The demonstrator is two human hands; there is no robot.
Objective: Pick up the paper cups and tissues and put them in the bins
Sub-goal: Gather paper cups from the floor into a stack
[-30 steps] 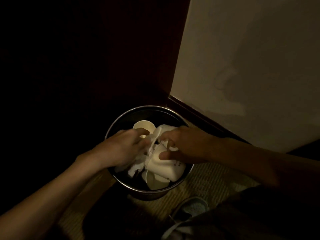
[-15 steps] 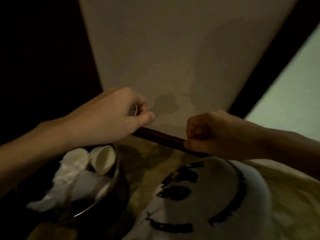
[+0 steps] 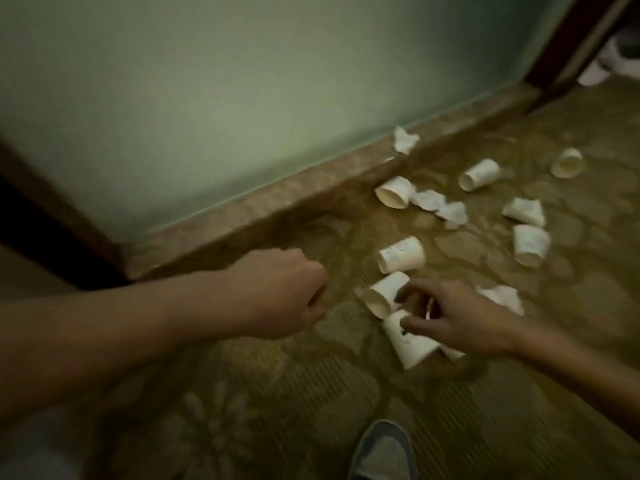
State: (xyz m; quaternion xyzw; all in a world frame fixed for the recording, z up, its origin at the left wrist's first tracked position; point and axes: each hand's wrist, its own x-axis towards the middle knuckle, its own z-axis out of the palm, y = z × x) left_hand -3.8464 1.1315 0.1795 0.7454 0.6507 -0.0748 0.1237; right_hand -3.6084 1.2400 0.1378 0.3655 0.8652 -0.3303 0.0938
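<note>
Eight or so paper cups (image 3: 401, 255) on sides on carpet (image 3: 311, 393), scattered out from skirting board (image 3: 263, 216). Crumpled tissues (image 3: 440, 206) among them, one touching skirting. R hand (image 3: 453, 318) over cups farthest from skirting, fingers spread, no grip. L hand (image 3: 284, 294) nearer skirting, curled to fist, nothing seen in it.

White paper cups (image 3: 401, 254) lie tipped on their sides across the carpet (image 3: 277, 393); crumpled white tissues (image 3: 438, 206) lie scattered among them.
</note>
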